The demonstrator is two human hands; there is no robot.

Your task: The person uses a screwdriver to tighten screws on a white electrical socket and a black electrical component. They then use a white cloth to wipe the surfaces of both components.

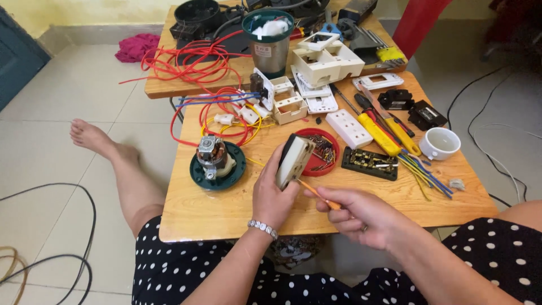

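Left hand (274, 195), socket box (293, 160) upright, tilted right

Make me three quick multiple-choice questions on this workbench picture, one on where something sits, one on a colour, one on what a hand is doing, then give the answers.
1. Where is the white cup?
A. right side of the wooden table
B. on the floor
C. beside the motor

2. What colour is the small dish of screws behind the held socket?
A. blue
B. red
C. white

3. What is the left hand doing?
A. resting flat on the table
B. gripping the cream socket block
C. holding the cup

Answers: 1 A, the cup stands near the right edge past the yellow-handled screwdrivers. 2 B, its rim shows red. 3 B, the fingers wrap the block while the right hand puts an orange-handled screwdriver to it.
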